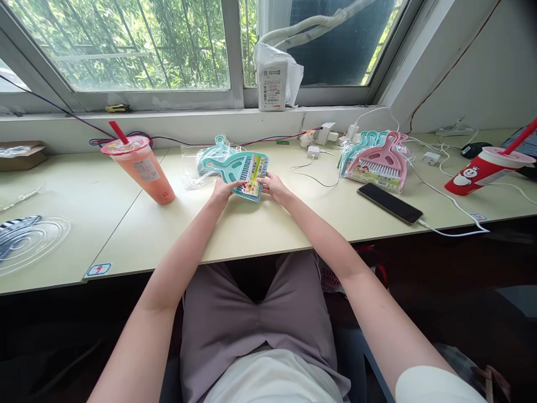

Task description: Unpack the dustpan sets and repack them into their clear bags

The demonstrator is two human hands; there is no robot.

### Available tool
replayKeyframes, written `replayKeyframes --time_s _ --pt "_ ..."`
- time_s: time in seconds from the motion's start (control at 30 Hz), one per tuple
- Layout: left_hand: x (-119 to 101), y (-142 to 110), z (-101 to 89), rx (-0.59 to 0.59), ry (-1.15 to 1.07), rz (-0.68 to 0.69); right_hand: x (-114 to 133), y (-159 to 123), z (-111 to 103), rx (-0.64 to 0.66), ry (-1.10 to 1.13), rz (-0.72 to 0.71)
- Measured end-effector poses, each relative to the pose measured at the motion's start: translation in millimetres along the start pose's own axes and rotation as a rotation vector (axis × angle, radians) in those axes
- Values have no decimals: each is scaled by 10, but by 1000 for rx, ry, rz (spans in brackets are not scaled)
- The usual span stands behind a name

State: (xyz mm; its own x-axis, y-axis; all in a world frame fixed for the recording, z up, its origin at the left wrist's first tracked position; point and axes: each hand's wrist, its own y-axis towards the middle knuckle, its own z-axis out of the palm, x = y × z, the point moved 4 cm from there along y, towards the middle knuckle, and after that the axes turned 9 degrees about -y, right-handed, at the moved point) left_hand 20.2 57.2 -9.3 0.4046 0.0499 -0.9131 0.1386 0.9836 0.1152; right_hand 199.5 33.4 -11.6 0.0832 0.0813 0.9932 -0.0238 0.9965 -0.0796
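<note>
Just above the table, my two hands hold a teal mini dustpan and brush set [237, 170] with a colourful printed label on its right part. My left hand [224, 189] grips it at the lower left, near the handle. My right hand [273, 186] has its fingers closed on the label's right edge. Behind it lies another teal dustpan set [220, 146] with clear plastic wrapping [193, 173] beside it. To the right sits a pile of wrapped sets, a pink dustpan and brush set [384, 162] in front and teal sets [364, 146] behind.
A tilted-looking pink drink cup [145, 170] with a red straw stands on the left. On the right are a black phone [390, 203] on a white cable, a red cup [482, 170] and chargers [327, 133]. A clear coiled plastic disc [37, 240] lies far left.
</note>
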Motion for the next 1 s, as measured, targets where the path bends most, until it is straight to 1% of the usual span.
replayKeyframes --time_s 0.17,0.2,0.27,0.33,0.4,0.47,0.5,0.53,0.6,0.7,0.73,0.77,0.8,0.87,0.93,1.0 --pt "21 25 -7 7 16 -26 7 -19 7 -30 29 -8" --pt "23 42 -23 -17 29 -33 10 -22 7 -35 40 -14" --pt "15 80 -89 -116 75 -30 16 -25 -6 -55 62 -27" --pt "-28 110 -178 -228 166 35 21 -21 -39 -95 87 -38" --pt "-106 120 -247 -276 308 182 33 -11 -92 -145 116 -50" --pt "-175 105 -276 -255 482 343 52 1 -155 -190 143 -63" --pt "-189 94 -279 -228 572 396 62 7 -188 -211 155 -68" --pt "-185 86 -278 -193 659 420 70 12 -220 -231 165 -70" --pt "-128 88 -264 -93 812 380 74 23 -277 -269 181 -64" --pt "-20 116 -242 58 956 242 52 32 -325 -308 182 -50" --pt "-11 127 -239 80 994 224 40 33 -330 -318 175 -43" --pt "-22 137 -241 77 1031 227 27 32 -331 -326 165 -35" --pt "-52 145 -249 46 1064 248 17 31 -328 -332 156 -28" --pt "-147 148 -285 -87 1097 306 4 25 -313 -335 140 -14" --pt "-240 133 -333 -235 1056 348 8 17 -291 -326 126 -8" --pt "-295 111 -361 -316 998 384 23 9 -267 -308 114 -11"
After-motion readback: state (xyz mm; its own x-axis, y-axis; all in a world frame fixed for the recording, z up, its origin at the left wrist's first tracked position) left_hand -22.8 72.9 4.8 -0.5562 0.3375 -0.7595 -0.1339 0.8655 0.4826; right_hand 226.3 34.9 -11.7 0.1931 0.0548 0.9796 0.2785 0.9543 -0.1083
